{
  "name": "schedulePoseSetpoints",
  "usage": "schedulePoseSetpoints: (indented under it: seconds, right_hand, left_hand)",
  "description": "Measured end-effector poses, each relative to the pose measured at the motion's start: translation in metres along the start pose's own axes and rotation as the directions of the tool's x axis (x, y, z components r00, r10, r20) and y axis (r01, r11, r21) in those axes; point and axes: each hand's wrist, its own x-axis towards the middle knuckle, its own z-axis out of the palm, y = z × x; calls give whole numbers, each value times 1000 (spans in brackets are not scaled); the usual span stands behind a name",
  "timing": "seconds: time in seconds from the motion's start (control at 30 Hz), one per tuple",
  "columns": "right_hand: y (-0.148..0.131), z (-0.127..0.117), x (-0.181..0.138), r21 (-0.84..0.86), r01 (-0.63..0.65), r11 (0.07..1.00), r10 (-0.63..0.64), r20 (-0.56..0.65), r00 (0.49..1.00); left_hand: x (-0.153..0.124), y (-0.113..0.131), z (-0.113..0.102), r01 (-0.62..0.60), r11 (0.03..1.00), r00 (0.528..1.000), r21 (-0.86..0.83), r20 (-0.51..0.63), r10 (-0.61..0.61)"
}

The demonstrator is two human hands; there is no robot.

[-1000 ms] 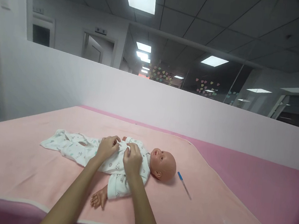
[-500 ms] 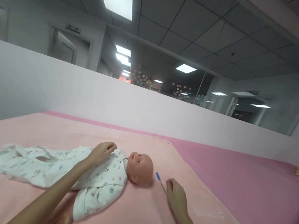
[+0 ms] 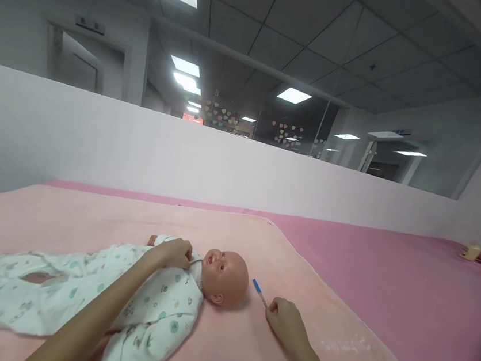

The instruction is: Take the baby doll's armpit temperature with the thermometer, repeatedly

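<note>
A bald baby doll [image 3: 229, 280] lies on its back, its head to the right. It wears a white printed romper [image 3: 171, 288], its sleeve spread toward me. My left hand [image 3: 175, 252] is closed over the chest and pinches the romper's collar edge near the doll's chin, pulling it up a little. Right of the head, my right hand [image 3: 287, 322] pinches the near end of a thin thermometer-like stick [image 3: 259, 290] with a blue tip. The stick points up and left toward the head, apart from it. My fingers hide its lower end.
A peach blanket [image 3: 326, 341] lies under the doll, over a pink mat [image 3: 385, 278]. Behind runs a low white wall [image 3: 224, 167] with glass above. At the far right edge lies another small doll-like thing with a yellow part [image 3: 471, 252].
My left hand has closed on the romper's collar, which now lifts slightly. My right hand has gripped the blue-tipped stick. The view has shifted slightly.
</note>
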Motion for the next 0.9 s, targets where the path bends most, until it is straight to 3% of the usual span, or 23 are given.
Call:
schedulePoseSetpoints:
  seconds: [0.1,0.23,0.3,0.4,0.47,0.57,0.63,0.77,0.9]
  right_hand:
    - [-6,-12,17,-102,-81,991,87,51,995]
    - [-25,-56,52,-112,-103,988,110,63,992]
    - [-43,-87,68,-40,-61,997,65,107,992]
    - [-83,-126,83,118,15,993,-23,73,997]
    - [-116,-138,85,264,161,951,-202,136,970]
    - [-165,-128,82,404,397,824,-520,261,813]
    - [-188,-109,80,349,473,809,-574,293,765]
    - [-210,-75,81,110,447,888,-456,334,825]
    - [-215,-62,85,-7,453,891,-429,306,850]
  left_hand:
    - [-3,13,-3,64,972,996,225,-78,-47]
    - [-6,18,-8,68,942,994,329,-101,-36]
    - [-4,12,-13,79,942,986,325,-163,-26]
    - [3,-1,-23,50,962,973,267,-229,13]
    - [9,-10,-27,-15,983,973,183,-224,57]
    - [14,-21,-30,-117,991,968,68,-217,129]
    - [17,-27,-30,-162,986,960,26,-227,164]
    - [18,-32,-29,-202,979,950,-24,-249,190]
    - [15,-29,-31,-234,970,951,-64,-223,215]
